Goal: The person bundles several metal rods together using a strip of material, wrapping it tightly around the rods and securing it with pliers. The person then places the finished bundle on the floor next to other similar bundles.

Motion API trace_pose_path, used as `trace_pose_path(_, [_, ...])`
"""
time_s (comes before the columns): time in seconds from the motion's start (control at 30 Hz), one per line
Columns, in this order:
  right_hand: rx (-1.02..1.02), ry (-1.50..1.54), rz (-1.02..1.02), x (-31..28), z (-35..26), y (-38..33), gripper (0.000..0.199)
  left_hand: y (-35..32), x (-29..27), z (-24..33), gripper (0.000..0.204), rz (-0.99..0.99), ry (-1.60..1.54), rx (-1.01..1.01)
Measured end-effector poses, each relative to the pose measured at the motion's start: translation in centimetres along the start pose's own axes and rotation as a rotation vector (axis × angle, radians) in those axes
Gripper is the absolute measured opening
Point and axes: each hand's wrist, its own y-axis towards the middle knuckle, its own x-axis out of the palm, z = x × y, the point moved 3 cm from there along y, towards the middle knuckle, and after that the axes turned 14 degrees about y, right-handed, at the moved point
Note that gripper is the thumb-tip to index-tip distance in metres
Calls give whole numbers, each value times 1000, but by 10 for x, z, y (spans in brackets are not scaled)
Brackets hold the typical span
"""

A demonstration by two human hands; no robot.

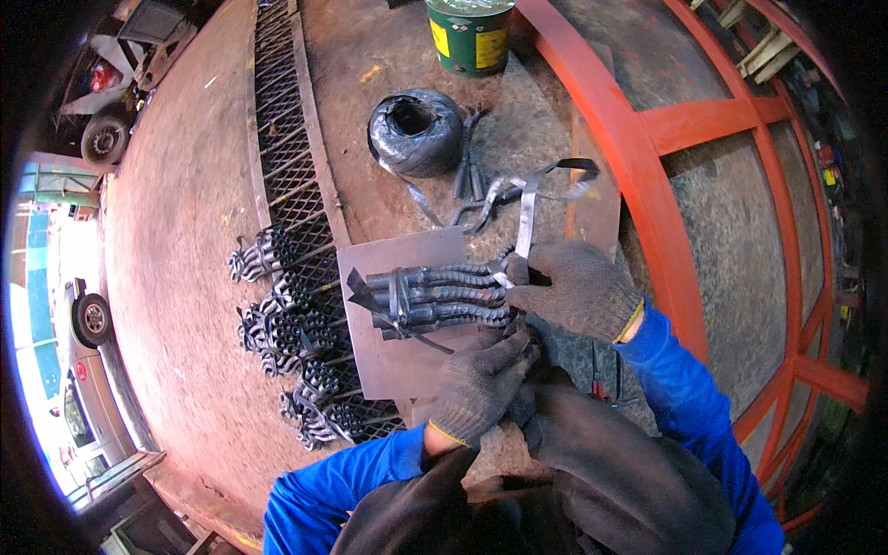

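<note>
A bundle of short, ribbed dark metal bars (439, 298) lies in front of me on a flat grey plate (393, 363). A black plastic strip (399, 298) is tied around its left part. At the bundle's right end, my gloved right hand (575, 291) is closed on a shiny plastic strip (527, 220), whose loose tail rises and curls away to the right. My gloved left hand (483, 384) is curled below the same end, its fingertips close to the bars. What those fingers hold, if anything, is hidden.
Several similar bundles (291, 324) lie on a metal grating (294, 157) to the left. Beyond my hands are a roll of black plastic strip (430, 148), a plier-like tool (486, 205) and a green bucket (470, 42). An orange-red steel frame (638, 139) runs along the right.
</note>
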Motion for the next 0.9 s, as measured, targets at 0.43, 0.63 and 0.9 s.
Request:
trace_pose_path(0.43, [267, 156, 67, 5, 16, 4, 29, 7, -6, 8, 39, -120, 431, 39])
trace_pose_path(0.63, [192, 93, 176, 6, 15, 1, 37, 9, -11, 17, 38, -56, 408, 102])
trace_pose_path(0.9, [262, 172, 158, -1, 11, 2, 41, 9, -8, 19, 42, -12, 414, 141])
